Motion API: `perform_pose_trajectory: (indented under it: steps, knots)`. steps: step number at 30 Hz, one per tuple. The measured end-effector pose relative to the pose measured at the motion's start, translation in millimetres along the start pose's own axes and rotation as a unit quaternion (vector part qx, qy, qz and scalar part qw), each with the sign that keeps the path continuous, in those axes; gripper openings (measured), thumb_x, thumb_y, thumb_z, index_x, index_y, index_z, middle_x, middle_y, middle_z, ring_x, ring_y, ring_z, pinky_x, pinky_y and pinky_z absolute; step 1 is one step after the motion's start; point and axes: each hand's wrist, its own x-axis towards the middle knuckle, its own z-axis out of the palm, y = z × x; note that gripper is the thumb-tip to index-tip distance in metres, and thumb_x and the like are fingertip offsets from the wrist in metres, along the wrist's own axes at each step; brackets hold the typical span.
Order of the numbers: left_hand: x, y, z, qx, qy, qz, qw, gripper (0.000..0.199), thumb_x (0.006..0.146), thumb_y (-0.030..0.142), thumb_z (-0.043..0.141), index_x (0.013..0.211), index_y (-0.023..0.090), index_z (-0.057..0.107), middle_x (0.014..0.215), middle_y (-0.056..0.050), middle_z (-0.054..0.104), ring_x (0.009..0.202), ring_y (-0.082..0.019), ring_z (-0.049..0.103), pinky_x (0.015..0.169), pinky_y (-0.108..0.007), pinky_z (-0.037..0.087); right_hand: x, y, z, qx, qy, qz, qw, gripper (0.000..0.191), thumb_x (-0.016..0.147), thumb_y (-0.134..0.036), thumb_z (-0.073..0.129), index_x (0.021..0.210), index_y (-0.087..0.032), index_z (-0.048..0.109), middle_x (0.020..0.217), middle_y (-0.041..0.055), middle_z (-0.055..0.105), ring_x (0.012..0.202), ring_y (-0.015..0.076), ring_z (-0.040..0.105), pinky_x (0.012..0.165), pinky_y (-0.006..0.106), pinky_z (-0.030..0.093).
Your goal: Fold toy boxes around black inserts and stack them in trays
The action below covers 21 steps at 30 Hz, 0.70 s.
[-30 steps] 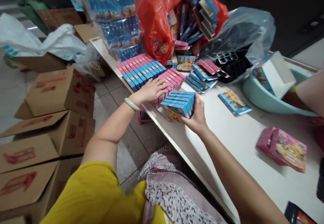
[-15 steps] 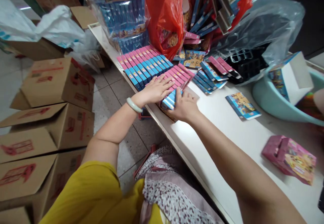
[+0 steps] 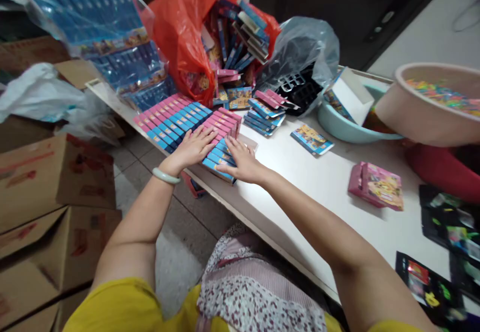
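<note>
Near blue boxes [image 3: 213,163] sit beneath the spread right hand [image 3: 243,163], pink boxes [image 3: 226,121] partly under the flat left hand [image 3: 192,147], neither gripping!

Resting the left hand [image 3: 193,148], fingers spread, with tips on the pink boxes [image 3: 227,122], and the right hand [image 3: 243,164] over blue boxes [image 3: 213,161] just beside, along the near edge of the bench [image 3: 285,192]. Wearing a pale bangle [image 3: 166,176] on the left wrist. Propped at the left end: wrapped packs [image 3: 112,47], next to a red bag [image 3: 183,27] stuffed with boxes. Set near the far edge: a blue basin [image 3: 333,126] and a pink tub [image 3: 412,112]. Lying toward the right end: black packets [image 3: 431,287].
</note>
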Motion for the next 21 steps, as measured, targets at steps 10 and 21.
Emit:
perform_pose_trajectory:
  steps: [10, 21]
  knots:
    - [120, 52, -32.5, 0.008, 0.055, 0.211, 0.976, 0.061, 0.089, 0.03, 0.057, 0.146, 0.017, 0.039, 0.15, -0.013, 0.044, 0.14, -0.024, 0.04, 0.118, -0.038, 0.032, 25, 153, -46, 0.4, 0.222, 0.379, 0.805, 0.023, 0.09, -0.04, 0.061, 0.088, -0.017, 0.058, 0.077, 0.0009, 0.064, 0.064, 0.01, 0.062, 0.061, 0.022, 0.051]
    - [253, 102, -1.9, 0.196, -0.016, 0.11, 0.974, 0.05, 0.081, 0.003, 0.046, 0.131, 0.006, 0.049, 0.131, -0.028, 0.052, 0.126, -0.038, 0.049, 0.103, -0.055, 0.039, 78, 179, -35, 0.457, 0.14, 0.428, 0.767, 0.036, 0.094, -0.038, 0.06, 0.122, -0.016, 0.058, 0.12, 0.0086, 0.062, 0.101, 0.0202, 0.064, 0.085, 0.041, 0.056]
